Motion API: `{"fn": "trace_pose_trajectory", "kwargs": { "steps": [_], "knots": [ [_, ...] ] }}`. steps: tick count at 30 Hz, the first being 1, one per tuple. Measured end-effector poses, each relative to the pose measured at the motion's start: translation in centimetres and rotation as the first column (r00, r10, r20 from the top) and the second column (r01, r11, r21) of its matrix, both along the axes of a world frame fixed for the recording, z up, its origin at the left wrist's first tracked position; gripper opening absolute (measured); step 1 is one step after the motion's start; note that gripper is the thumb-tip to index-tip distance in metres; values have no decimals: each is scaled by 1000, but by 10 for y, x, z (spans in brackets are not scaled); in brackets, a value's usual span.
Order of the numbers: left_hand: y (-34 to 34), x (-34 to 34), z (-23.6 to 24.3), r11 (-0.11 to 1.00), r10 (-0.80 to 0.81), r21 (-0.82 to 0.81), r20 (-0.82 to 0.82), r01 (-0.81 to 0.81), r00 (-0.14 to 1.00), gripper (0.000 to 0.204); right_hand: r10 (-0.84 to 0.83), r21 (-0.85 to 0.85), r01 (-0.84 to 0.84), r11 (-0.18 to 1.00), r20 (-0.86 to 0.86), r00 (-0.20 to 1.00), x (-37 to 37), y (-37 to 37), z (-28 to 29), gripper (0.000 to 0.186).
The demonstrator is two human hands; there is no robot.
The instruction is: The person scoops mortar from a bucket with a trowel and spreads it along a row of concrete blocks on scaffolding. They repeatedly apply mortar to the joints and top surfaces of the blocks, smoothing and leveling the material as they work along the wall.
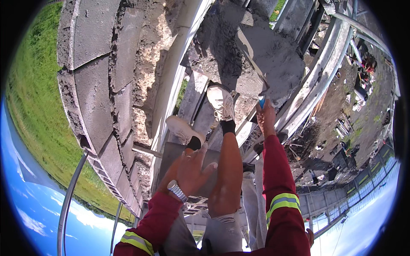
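Note:
My right hand [266, 116] is closed around the blue handle of a trowel [245, 44]. The trowel's blade, smeared with grey mortar, lies at the edge of a heap of wet mortar [279, 57]. My left hand [191, 173] is held over my legs with its fingers apart and nothing in it. A metal watch sits on that wrist. Below, my light-coloured shoes [221, 101] rest on the boards of a raised platform.
A grey block wall [92, 91] with rough mortar joints runs along the left. Metal rails [318, 83] edge the platform on the right, with debris-strewn ground far below. Another person's grey trousers [250, 194] show close behind my legs. Planks [194, 91] have gaps between them.

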State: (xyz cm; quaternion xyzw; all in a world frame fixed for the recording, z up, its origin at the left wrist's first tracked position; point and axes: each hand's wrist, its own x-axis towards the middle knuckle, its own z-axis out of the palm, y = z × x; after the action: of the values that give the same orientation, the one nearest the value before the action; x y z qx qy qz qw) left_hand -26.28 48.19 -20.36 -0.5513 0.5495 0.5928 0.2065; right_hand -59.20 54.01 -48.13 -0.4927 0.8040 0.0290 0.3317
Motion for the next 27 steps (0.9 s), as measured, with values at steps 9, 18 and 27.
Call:
{"fn": "trace_pose_trajectory", "kwargs": {
  "steps": [9, 18, 27],
  "knots": [
    [-6, 7, 0, 993, 111, 31, 1, -111, 994, 84, -766, 628, 612, 481, 640, -55, 109, -63, -41, 13],
    [24, 20, 13, 961, 255, -112, 18, -252, 967, 82, -755, 690, 425, 586, 656, -25, 61, -127, 48, 18],
    [106, 115, 158, 895, 392, -342, 290, -288, 873, 98, -655, 571, 322, 755, 631, 416, 62, -142, 356, 10]
  ]
}}
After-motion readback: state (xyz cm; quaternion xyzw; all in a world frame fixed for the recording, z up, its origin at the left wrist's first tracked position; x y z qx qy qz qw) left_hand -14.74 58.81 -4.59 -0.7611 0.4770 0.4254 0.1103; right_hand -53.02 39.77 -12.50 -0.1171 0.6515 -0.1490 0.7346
